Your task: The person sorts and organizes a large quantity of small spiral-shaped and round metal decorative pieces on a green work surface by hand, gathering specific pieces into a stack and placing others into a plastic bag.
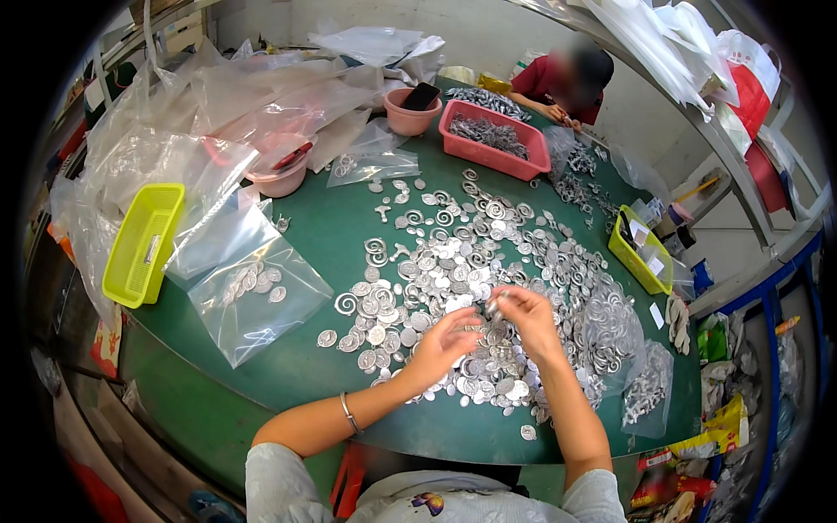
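A wide heap of silver metal pendants (436, 270), some oval and some spiral-shaped, covers the middle of the green table (327, 253). Over its near part, my right hand (529, 318) pinches a small silver pendant (493, 306) between thumb and fingers; its exact shape is too small to make out. Close by on the left, my left hand (443, 347) has its fingers loosely curved and apart above the heap, with nothing seen in them. To the left lies a clear plastic bag (240, 327) with several oval pendants (255, 281) in it.
Across the table a person (567, 83) handles small parts. A pink basket (534, 155) of metal pieces stands at the back, beside a pink pot (410, 119) with a phone. Yellow-green baskets (131, 261) flank the heap. A bag of spirals (610, 331) lies right; plastic sheets (218, 105) pile back left.
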Available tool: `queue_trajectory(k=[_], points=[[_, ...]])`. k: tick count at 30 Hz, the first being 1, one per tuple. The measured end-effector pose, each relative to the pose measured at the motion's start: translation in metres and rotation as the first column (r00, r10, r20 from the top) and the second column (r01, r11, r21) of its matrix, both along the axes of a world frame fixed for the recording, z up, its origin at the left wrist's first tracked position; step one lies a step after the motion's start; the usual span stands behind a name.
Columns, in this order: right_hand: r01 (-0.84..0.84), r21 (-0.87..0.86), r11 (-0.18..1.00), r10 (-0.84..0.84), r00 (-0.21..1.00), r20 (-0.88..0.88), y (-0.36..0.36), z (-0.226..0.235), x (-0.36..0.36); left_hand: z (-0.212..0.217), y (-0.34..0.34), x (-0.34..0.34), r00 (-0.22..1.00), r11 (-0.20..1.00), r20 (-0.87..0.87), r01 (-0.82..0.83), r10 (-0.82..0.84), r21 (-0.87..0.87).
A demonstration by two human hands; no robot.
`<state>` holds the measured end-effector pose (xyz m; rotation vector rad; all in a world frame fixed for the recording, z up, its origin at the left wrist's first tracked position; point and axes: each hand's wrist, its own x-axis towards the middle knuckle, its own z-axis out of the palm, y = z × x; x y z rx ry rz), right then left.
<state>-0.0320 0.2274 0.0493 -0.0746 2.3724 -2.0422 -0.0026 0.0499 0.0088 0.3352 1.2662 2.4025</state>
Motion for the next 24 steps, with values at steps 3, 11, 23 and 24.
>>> queue_trajectory(k=[3, 11, 23, 24], points=[[-0.156, 0.227, 0.961, 0.173, 0.983, -0.055, -0.024, 0.013, 0.009, 0.005, -0.004, -0.004, 0.846, 0.899, 0.418, 0.147, -0.330, 0.412], [0.014, 0.752, 0.659, 0.380, 0.856, -0.349, -0.047, -0.025, -0.029, -0.007, -0.007, 0.008, 0.749, 0.801, 0.284, 0.561, -0.598, 0.209], [-0.236, 0.226, 0.945, 0.262, 0.961, -0.091, -0.025, -0.004, -0.012, 0.001, -0.005, 0.006, 0.807, 0.891, 0.451, 0.192, -0.383, 0.412], [-0.374, 0.216, 0.902, 0.389, 0.921, -0.033, -0.025, 0.005, -0.008, 0.002, -0.004, 0.007, 0.813, 0.899, 0.478, 0.121, -0.333, 0.420]])
